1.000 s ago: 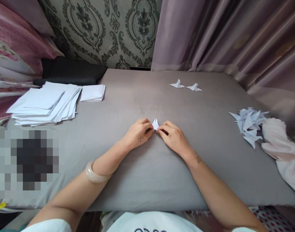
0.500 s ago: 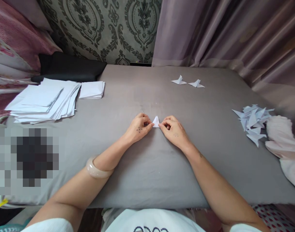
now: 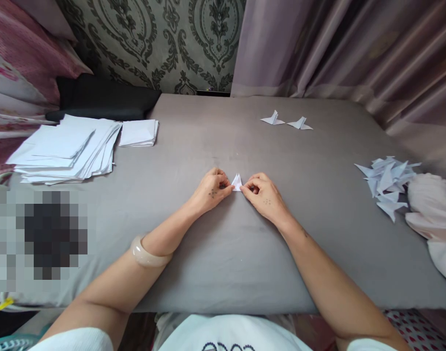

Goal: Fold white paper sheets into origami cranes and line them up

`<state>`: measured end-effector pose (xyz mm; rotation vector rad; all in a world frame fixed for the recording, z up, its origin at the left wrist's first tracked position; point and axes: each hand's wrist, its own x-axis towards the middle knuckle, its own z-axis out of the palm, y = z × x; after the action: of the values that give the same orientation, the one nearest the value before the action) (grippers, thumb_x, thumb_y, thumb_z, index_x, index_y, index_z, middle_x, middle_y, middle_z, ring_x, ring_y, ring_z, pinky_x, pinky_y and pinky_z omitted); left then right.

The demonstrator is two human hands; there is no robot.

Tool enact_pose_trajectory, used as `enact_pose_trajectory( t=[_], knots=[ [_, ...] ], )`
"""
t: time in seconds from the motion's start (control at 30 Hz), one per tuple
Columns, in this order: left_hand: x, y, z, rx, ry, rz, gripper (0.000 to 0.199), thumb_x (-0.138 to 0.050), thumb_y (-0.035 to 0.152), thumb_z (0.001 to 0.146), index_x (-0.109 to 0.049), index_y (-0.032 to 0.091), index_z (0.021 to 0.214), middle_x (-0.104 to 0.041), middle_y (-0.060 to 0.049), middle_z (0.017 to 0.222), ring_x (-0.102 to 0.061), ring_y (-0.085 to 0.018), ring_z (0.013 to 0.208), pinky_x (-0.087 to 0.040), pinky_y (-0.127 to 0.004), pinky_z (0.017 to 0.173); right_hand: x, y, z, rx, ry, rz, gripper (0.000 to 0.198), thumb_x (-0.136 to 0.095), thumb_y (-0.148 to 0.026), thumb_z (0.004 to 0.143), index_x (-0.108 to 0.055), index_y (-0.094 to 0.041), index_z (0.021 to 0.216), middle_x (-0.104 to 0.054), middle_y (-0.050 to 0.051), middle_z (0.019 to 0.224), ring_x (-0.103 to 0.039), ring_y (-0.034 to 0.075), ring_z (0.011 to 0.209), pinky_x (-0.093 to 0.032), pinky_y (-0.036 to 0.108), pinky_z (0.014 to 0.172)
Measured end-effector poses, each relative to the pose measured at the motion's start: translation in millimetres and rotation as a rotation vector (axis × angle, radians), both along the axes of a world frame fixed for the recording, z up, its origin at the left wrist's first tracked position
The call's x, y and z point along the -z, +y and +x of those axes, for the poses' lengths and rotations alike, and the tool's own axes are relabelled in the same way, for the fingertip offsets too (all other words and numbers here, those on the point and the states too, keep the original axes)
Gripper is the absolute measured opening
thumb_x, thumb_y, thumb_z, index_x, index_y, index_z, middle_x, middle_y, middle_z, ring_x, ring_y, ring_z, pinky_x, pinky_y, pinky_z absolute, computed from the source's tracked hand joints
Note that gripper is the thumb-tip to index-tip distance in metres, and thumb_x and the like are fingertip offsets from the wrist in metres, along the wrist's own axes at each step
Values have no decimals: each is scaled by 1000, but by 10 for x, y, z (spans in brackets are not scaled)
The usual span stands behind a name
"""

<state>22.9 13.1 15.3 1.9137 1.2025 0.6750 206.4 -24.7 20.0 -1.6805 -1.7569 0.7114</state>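
A small piece of folded white paper [image 3: 237, 183] with a pointed top is held low over the grey cloth, at the middle of the view. My left hand [image 3: 212, 189] pinches its left corner between thumb and fingers. On the opposite side, my right hand [image 3: 263, 195] pinches the right corner the same way. Both hands are closed on the paper, and the fingertips hide its two side corners. A pale bangle [image 3: 149, 253] circles my left forearm.
Stacked white sheets [image 3: 69, 151] lie at the left, beside a smaller paper stack [image 3: 139, 133]. Two folded paper figures [image 3: 274, 118] sit at the back right. A heap of similar figures [image 3: 387, 178] lies at the right, against a pale crumpled cloth [image 3: 433, 214].
The view has shifted very slightly. Both hands keep their pinch on the folded paper, whose pointed top looks slightly more split.
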Motion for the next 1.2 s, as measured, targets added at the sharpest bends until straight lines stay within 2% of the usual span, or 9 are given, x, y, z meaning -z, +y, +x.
enact_pose_trajectory(
  t=[0.27,0.4,0.47,0.57,0.7,0.8,0.97,1.1,1.2],
  knots=[
    [44,25,-13,15,58,74,14,-62,25,81,-59,15,71,-54,-5,90,-50,-12,69,-44,-27,66,42,8,3,-25,-30,12,15,-58,-27,83,-58,-19,71,-58,3,95,-50,8,60,-43,27,68],
    [63,8,-6,56,123,247,8,-56,25,86,-58,16,85,-54,-5,91,-52,-15,77,-45,-28,71,67,0,-5,-43,-50,83,5,-56,-25,84,-58,-20,85,-58,3,91,-54,12,68,-44,27,69],
    [58,-10,9,124,174,352,11,-47,22,91,-57,16,91,-56,-7,93,-53,-17,84,-46,-30,76,50,-27,-31,-96,-73,131,9,-51,-21,88,-59,-21,91,-60,4,92,-57,15,78,-44,28,73],
    [29,-45,20,227,305,463,24,-35,16,96,-59,14,96,-60,-9,94,-55,-18,86,-45,-32,80,-5,-100,-81,-174,-213,189,21,-42,-16,93,-62,-21,97,-63,6,96,-56,19,94,-43,30,80],
    [-36,-109,-20,316,486,560,29,-34,12,95,-61,13,105,-62,-11,101,-56,-20,90,-46,-33,81,-83,-230,-137,-221,-498,215,31,-36,-12,95,-63,-19,108,-63,9,101,-54,21,96,-42,31,77],
    [-102,-179,-54,362,566,588,31,-35,12,94,-61,13,111,-63,-12,107,-56,-22,97,-47,-33,81,-122,-312,-172,-245,-651,228,34,-35,-10,94,-61,-17,113,-62,10,99,-52,22,90,-41,34,76],
    [-152,-305,-97,383,628,584,31,-37,15,94,-60,12,114,-63,-13,111,-55,-24,100,-49,-34,80,-156,-365,-222,-280,-749,231,37,-34,-9,93,-56,-15,123,-61,11,101,-50,23,88,-40,35,76],
    [-81,-349,-181,362,545,581,36,-34,10,93,-56,12,121,-60,-12,121,-55,-23,105,-50,-35,86,-178,-365,-260,-293,-813,205,37,-35,-7,92,-56,-13,122,-60,12,98,-50,24,86,-39,36,73],
    [-23,-343,-246,244,432,553,37,-34,7,90,-60,15,115,-62,-10,116,-56,-21,104,-50,-34,88,-186,-358,-276,-289,-801,205,36,-35,-6,91,-58,-14,117,-60,12,97,-49,25,86,-38,37,72]
  ],
)
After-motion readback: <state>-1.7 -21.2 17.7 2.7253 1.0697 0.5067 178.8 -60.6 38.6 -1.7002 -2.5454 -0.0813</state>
